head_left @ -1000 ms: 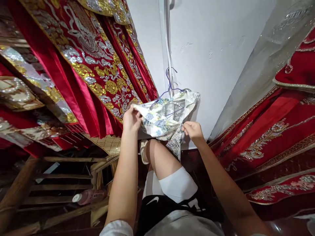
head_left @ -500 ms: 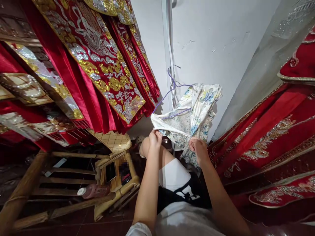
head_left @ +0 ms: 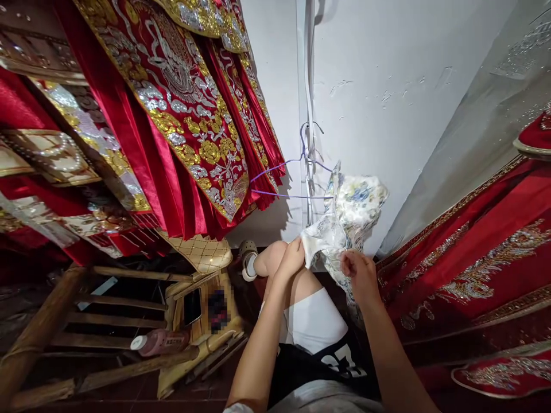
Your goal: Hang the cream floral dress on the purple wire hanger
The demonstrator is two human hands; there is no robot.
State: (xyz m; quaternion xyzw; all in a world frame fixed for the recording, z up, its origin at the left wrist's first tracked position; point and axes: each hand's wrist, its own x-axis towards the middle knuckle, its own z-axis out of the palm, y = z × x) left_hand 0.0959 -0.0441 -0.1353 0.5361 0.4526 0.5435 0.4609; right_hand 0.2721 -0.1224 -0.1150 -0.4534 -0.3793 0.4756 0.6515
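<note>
White plaster wall point(head_left: 387, 86) dead ahead, a narrow corner, with red embroidered robes point(head_left: 181, 115) heavy with gold and silver thread hanging on the left and more red cloth point(head_left: 473, 258) spilling down the right. Low on the left there's a bamboo rack point(head_left: 107, 321) with a pink bottle point(head_left: 159, 342) lying on it.

Centre of the action: a floral garment point(head_left: 350, 212), pale with blue and yellow blooms, bunched at the right end of a thin purple wire hanger point(head_left: 284, 180) that hangs against the wall. Most of the hanger's bar is bare. The cloth droops from that one end down toward the person's raised knee.

The left hand point(head_left: 293, 258) is pinched shut on the garment's near edge, fingers curled over a fold. The right hand point(head_left: 359, 272) is closed lower down on the trailing part, just beside the left.

By the look of it this is light, soft stuff with a satin sheen, so likely slippery. It crumples freely and has no stiffness at all. A pinch on a hem or seam looks like the safest hold, since smooth cloth could slide through a loose grip. The wire hanger looks flimsy and apt to swing or tip when tugged from one end.
</note>
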